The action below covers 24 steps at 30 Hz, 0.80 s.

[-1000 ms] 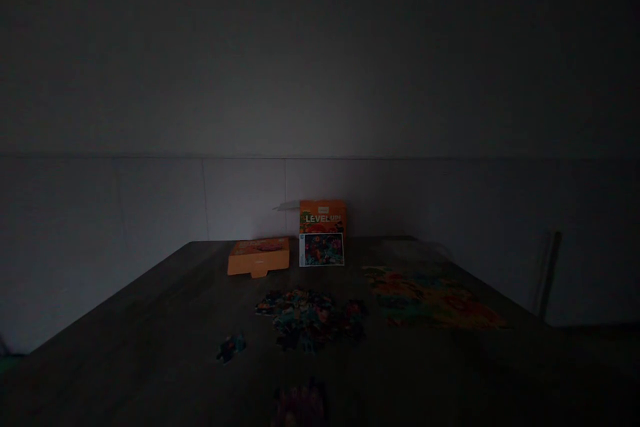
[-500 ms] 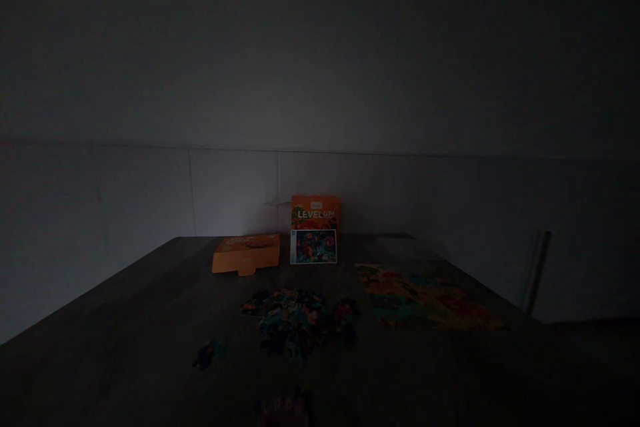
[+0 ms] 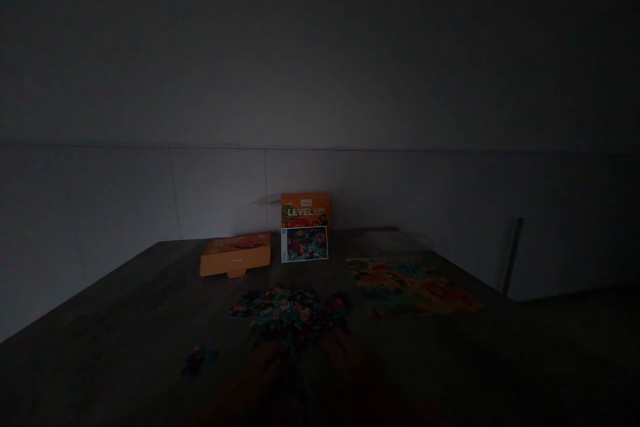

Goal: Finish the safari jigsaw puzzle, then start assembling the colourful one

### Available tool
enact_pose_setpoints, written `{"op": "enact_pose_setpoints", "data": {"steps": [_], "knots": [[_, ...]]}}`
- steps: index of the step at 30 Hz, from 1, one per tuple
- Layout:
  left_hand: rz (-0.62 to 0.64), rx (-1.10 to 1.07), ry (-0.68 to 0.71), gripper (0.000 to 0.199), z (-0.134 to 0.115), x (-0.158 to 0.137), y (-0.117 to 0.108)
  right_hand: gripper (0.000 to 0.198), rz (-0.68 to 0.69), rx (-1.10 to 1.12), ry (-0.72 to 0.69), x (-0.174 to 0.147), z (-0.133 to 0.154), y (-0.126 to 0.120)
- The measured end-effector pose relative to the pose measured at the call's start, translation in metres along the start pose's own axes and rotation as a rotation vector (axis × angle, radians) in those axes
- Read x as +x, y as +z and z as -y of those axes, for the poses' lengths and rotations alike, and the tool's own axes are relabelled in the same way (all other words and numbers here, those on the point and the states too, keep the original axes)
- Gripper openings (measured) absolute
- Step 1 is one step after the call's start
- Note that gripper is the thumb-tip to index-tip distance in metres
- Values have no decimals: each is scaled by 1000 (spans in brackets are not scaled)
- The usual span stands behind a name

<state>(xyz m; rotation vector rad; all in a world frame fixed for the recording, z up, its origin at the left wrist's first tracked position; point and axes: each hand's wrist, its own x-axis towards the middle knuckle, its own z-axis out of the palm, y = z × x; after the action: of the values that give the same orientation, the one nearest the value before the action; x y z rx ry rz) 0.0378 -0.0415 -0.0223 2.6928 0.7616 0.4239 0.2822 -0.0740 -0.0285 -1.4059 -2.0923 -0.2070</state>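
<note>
Puzzle pieces (image 3: 295,310) lie heaped, dark teal flecked with pink.

Looks like a dim indoor room, perhaps in a home — too dark to tell for sure. Shows a plain wall (image 3: 320,60) across the upper frame, with a paler, seamed band (image 3: 215,193) below it at mid-height. Has a dark table (image 3: 125,307) reaching toward that wall in the lower half, bearing hobby things — jigsaw pieces (image 3: 290,310) at lower centre, an orange "LEVEL UP!" box (image 3: 320,201) near the middle, a colourful flat picture (image 3: 415,287) at lower right.
</note>
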Motion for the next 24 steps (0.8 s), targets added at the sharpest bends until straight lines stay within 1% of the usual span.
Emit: {"op": "enact_pose_setpoints", "data": {"steps": [2,4,5,6,8,9,12,15,18,21,24], "knots": [[1,-2,-18,44,9,14,4,33,43,58,29,15,5,6],[-20,-9,-21,49,10,22,4,36,82,136,94,31,9,11],[-37,-22,-11,54,7,24,3,35,74,141,113,38,8,13],[-41,-40,12,57,3,25,-1,33,64,140,115,44,7,15],[6,-66,60,51,-6,26,-12,39,26,129,108,52,0,20],[16,-76,62,54,-10,26,-18,45,31,129,95,54,-4,23],[75,-42,58,64,-16,20,-38,50,65,141,79,55,-14,28],[119,-3,85,53,-14,12,-49,44,100,150,36,56,-16,29],[128,23,109,47,-9,9,-52,38,121,185,7,57,-15,28],[120,54,112,45,-8,10,-49,33,103,222,18,58,-16,29],[108,70,118,42,-7,12,-47,29,47,237,19,59,-17,30]]}}
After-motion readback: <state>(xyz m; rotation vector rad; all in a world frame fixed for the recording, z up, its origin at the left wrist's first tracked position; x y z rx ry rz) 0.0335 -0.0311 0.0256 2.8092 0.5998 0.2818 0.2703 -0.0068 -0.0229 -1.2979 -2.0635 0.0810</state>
